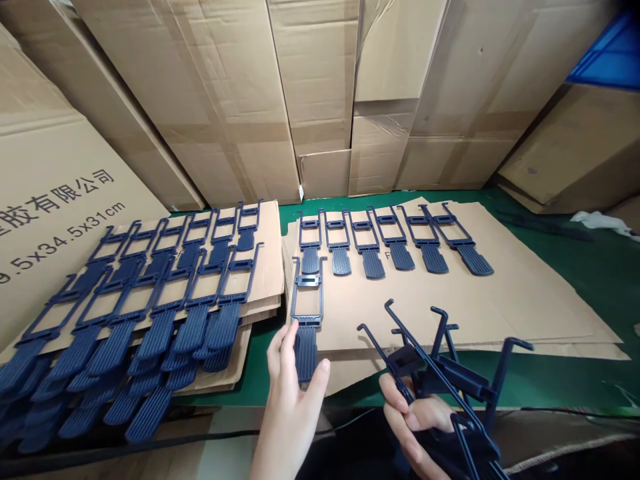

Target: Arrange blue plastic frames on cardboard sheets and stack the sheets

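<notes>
My left hand [293, 400] is at a dark blue plastic frame [307, 317] with a ribbed foot, at the left front of the right cardboard sheet. Its fingers are apart, one fingertip at the frame's lower left and the thumb beside the ribbed foot. Several more such frames [370, 243] lie in a row behind it on the cardboard. Closed round a bunch of blue plastic frames [463, 383], my right hand [413, 423] is above the table's front edge at the right. The hooked ends of the bunch point up and away.
Many blue frames [120, 340] lie in overlapping rows on stacked cardboard [267, 267] at the left. Large cardboard boxes [320, 87] line the back of the green table [545, 267]. A printed box [55, 173] stands at the left. A white cloth [605, 223] lies at the right.
</notes>
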`<state>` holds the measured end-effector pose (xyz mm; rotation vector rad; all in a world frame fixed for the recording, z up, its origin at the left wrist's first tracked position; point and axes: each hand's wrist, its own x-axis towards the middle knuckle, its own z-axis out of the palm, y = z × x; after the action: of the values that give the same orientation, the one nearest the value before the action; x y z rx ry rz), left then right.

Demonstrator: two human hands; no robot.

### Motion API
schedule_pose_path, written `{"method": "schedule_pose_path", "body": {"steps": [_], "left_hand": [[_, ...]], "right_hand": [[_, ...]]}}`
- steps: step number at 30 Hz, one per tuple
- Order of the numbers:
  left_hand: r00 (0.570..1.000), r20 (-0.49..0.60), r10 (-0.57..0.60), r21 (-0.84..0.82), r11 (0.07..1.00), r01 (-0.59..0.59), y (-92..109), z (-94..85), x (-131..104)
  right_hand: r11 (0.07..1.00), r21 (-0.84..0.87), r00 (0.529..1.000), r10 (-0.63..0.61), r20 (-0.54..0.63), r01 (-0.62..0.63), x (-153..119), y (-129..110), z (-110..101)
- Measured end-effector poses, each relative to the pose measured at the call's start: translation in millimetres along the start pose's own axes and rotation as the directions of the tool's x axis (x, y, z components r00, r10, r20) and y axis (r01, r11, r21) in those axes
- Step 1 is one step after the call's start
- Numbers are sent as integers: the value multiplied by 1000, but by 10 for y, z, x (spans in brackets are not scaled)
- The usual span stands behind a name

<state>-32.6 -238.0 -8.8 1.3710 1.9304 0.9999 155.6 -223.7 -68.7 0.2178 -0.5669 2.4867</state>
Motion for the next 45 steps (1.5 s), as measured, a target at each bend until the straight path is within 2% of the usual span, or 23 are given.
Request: {"method": "schedule_pose_path", "body": {"steps": [4,9,14,18,20,25,30,33,35,38,41,43,45], "left_hand": [[997,59,-49,17,999,48,38,-4,-15],[992,122,-42,126,992,27,-2,-25,19],[995,98,-15,174,985,-2,-35,5,96],[992,123,6,211,977,-32,-17,4,108],[992,126,11,221,974,-39,-18,-2,119],[994,104,30,221,974,-52,-12,-17,178],[991,128,-27,239,971,-5,22,-37,174],[991,137,-15,306,952,-28,34,-81,146],[994,106,-4,352,935,-33,51,-139,130],[1000,-9,24,370,929,-19,87,-249,104],[984,-101,145,315,943,-107,127,-312,45],[966,-100,238,232,950,-210,156,-297,-17],[950,-28,310,124,945,-304,192,-238,-79]], "right_hand": [[998,34,995,55,88,-58,64,-50,-18],[996,71,994,47,95,-54,100,-41,-48],[992,111,988,38,148,-54,98,-11,-109],[988,134,980,57,190,-83,54,18,-140],[985,163,977,27,213,-63,24,38,-151],[987,160,980,-25,196,-7,-21,38,-164],[993,106,983,22,182,-42,3,-22,-163],[993,106,983,22,180,-42,14,-37,-145],[994,99,987,29,157,-44,5,-43,-134],[996,83,991,22,135,-34,-32,-48,-147],[998,55,998,9,64,-12,-80,-67,-163],[1000,-2,999,28,-22,-28,-99,-118,-108],[992,-119,988,28,-150,-46,-94,-221,36]]}}
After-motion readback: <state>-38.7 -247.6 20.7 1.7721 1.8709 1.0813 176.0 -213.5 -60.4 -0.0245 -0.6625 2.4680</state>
